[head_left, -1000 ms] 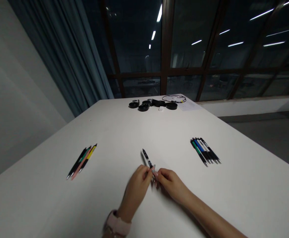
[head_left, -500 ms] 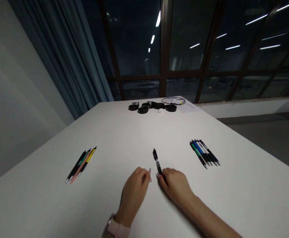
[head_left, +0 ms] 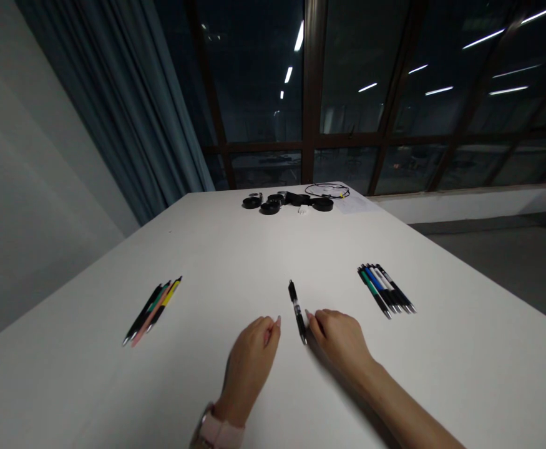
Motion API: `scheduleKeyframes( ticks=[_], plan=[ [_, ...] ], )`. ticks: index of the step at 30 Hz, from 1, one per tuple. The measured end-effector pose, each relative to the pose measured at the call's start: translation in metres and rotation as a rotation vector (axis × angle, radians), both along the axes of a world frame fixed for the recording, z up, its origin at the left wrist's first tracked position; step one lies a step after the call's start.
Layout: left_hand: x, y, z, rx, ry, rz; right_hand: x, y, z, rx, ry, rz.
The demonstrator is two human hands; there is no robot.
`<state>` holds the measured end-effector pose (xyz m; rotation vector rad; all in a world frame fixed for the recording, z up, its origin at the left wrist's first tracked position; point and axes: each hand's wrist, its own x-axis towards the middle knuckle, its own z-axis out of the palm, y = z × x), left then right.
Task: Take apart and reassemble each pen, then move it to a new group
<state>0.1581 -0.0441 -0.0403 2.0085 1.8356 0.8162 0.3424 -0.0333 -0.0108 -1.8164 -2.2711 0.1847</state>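
A black pen (head_left: 297, 309) lies on the white table (head_left: 216, 249), pointing away from me, between my two hands. My right hand (head_left: 341, 340) rests on the table just right of the pen, fingers loosely curled, its fingertips close beside the pen's near end and holding nothing. My left hand (head_left: 250, 362) rests a little left of the pen, fingers curled loosely, apart from it and empty. A pink watch band (head_left: 216, 431) is on my left wrist.
A small row of pens (head_left: 153, 305) (black, green, pink, yellow) lies at the left. Several pens (head_left: 385, 288) lie side by side at the right. Black round items (head_left: 282, 201), a looped cable (head_left: 327, 187) and a paper sheet (head_left: 354, 201) sit at the far edge before dark windows.
Both hands held the pen a second ago. My left hand let go first, then my right laid the pen on the table and drew slightly right.
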Motion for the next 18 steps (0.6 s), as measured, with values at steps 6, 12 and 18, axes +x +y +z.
scheduleKeyframes(
  ticks=[6,12,18],
  plan=[
    [-0.004,0.002,-0.001,0.032,0.01,0.037,-0.007,-0.004,0.002,-0.019,0.001,0.012],
    [-0.004,0.0,-0.001,0.046,0.012,0.023,-0.022,-0.007,-0.003,-0.04,-0.061,0.012],
    [-0.003,0.0,0.003,0.022,0.013,0.022,-0.031,-0.007,-0.006,-0.034,-0.098,0.05]
  ],
)
